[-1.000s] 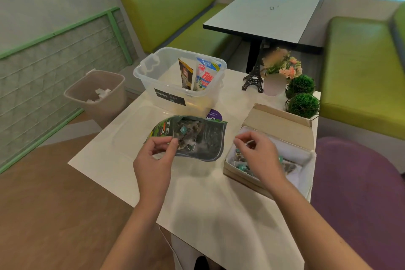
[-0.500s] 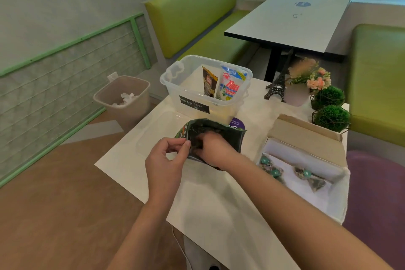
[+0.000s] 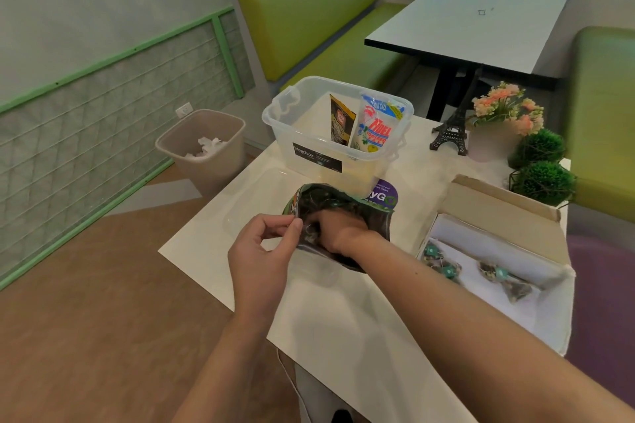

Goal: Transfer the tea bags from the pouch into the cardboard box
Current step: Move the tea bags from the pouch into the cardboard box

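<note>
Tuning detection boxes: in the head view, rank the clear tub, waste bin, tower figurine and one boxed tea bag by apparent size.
1. Clear tub, nearer.
2. Waste bin, farther off, so true order unsure.
3. Tower figurine.
4. Tea bag.

Pouch (image 3: 374, 216): dark foil w/ green print, lying on the bench just in front of the clear tub, mouth open toward you. Your left hand (image 3: 261, 257) pinches the near-left edge of the mouth, your right hand (image 3: 338, 228) is inside it, fingers hidden. Cardboard box (image 3: 498, 206): to the right of pouch, apart from it, lid flap open and tilted back, white liner inside. Tea bags (image 3: 443, 264): pyramid type w/ teal tags, a few lying loose on the liner. More bags dimly visible inside pouch, count unclear.
</note>
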A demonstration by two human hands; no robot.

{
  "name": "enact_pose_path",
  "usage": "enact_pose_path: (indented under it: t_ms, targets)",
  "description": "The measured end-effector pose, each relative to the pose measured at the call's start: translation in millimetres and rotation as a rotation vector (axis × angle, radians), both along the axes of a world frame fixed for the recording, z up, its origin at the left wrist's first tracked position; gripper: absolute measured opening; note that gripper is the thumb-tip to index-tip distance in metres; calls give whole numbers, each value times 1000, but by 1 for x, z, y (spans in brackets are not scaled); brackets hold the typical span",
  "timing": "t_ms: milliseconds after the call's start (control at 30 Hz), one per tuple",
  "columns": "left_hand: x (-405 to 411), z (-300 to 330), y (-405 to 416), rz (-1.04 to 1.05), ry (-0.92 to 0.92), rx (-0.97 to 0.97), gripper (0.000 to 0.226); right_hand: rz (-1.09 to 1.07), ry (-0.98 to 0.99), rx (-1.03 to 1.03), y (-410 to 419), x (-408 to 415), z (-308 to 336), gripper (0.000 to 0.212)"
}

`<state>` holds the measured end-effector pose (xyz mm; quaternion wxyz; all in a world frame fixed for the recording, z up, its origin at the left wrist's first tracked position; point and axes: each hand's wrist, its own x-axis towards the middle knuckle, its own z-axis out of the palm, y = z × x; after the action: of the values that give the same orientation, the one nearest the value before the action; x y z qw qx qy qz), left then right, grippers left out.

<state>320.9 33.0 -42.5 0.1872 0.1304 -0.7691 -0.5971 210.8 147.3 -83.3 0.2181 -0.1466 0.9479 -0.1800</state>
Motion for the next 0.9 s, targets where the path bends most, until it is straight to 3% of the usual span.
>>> enact_pose_path:
  t_ms: [167,267,433,600,700,900]
  targets:
    - [4,0,10,34,-8,-23,7,-57,28,23,9,3,-2,24]
    - [6,1,20,61,-9,-14,7,-141,21,-77,21,6,6,27]
    - [13,2,55,107,-9,-20,8,-263,-94,-487,68,25,27,23]
    - [21,-2,95,148,5,-21,9,-588,-457,-1018,123,48,42,11]
    - [26,-4,114,180,11,-27,9,-556,-484,-1073,160,57,41,22]
    - [34,-6,146,236,38,-13,6,-585,-523,-1177,231,66,26,18]
